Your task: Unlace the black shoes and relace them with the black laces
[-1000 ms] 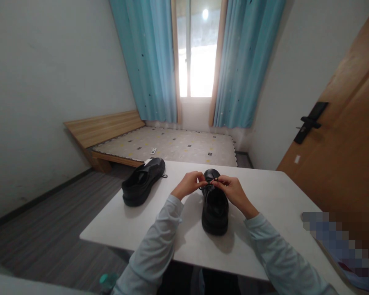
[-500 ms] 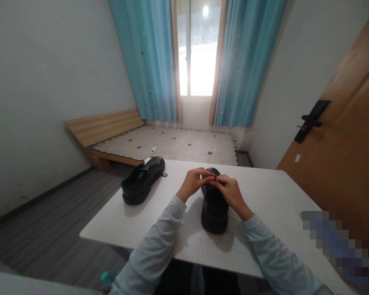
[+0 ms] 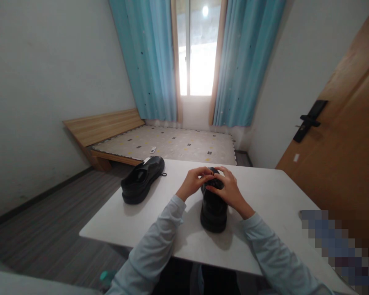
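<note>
A black lace-up shoe (image 3: 213, 215) stands on the white table (image 3: 160, 221) with its heel toward me. My left hand (image 3: 194, 182) is over the front of the shoe, thumb and forefinger pinched on a dark shoelace (image 3: 212, 173). From the right, my right hand (image 3: 229, 186) reaches over the same spot. Its thumb is spread away from the forefinger, whose tip is close to my left fingertips. My fingers partly cover the lacing and the toe. A second black shoe (image 3: 141, 180) lies to the left, a lace loop (image 3: 164, 174) sticking out beside it.
Behind the table is a bed (image 3: 184, 143) with a small white remote-like object (image 3: 153, 150) on it. A wooden door (image 3: 341, 123) stands at the right. A pixelated patch (image 3: 332, 241) covers the table's right edge. Something teal (image 3: 104, 276) shows at the lower left.
My right thumb has moved away from its forefinger, down and left across the shoe, opening the pinch on the lace. My left hand keeps its place. The second shoe has not moved.
</note>
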A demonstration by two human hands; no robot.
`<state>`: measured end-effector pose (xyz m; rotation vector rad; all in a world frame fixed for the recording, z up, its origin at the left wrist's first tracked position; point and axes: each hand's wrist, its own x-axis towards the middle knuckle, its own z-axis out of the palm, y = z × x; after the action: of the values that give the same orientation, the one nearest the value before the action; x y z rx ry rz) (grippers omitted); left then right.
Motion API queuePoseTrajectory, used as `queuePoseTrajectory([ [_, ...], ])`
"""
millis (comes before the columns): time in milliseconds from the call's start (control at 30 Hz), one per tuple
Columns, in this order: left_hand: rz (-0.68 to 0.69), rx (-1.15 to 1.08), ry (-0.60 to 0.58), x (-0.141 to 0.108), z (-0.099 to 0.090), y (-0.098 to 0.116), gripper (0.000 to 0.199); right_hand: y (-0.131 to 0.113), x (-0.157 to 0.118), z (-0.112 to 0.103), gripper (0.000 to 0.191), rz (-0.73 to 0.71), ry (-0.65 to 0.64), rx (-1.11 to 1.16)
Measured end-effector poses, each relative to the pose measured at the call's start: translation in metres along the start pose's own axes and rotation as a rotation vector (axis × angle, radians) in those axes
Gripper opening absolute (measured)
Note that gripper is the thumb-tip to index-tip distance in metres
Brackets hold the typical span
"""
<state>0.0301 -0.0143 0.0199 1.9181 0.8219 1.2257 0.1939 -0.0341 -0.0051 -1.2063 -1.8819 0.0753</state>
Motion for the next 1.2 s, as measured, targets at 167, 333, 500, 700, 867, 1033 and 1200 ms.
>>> queuePoseTrajectory([
  [167, -0.015, -0.040, -0.064, -0.002, 0.003, 0.007, 0.014, 0.007, -0.001, 0.010, 0.034, 0.030, -0.118, 0.151],
  [333, -0.003, -0.047, -0.143, -0.002, 0.008, 0.024, 0.007, 0.001, -0.001, 0.008, 0.041, 0.127, -0.121, 0.265],
  [500, -0.015, 0.037, -0.121, -0.010, 0.011, 0.048, 0.006, 0.000, 0.000, 0.007, 0.040, 0.165, -0.132, 0.221],
  [700, -0.003, 0.131, -0.079, -0.043, 0.012, 0.086, 0.011, 0.002, -0.003, 0.009, 0.041, 0.152, -0.089, 0.279],
  [867, -0.003, 0.157, -0.079, -0.073, 0.020, 0.100, 0.010, 0.003, -0.004, 0.010, 0.047, 0.132, -0.069, 0.244],
  [1033, 0.092, 0.235, -0.020, -0.090, 0.034, 0.100, 0.015, 0.006, -0.003, 0.014, 0.048, 0.099, -0.078, 0.194],
  [1200, 0.200, 0.279, -0.019, -0.092, 0.043, 0.105, 0.018, 0.005, -0.003, 0.013, 0.045, 0.082, -0.083, 0.176],
])
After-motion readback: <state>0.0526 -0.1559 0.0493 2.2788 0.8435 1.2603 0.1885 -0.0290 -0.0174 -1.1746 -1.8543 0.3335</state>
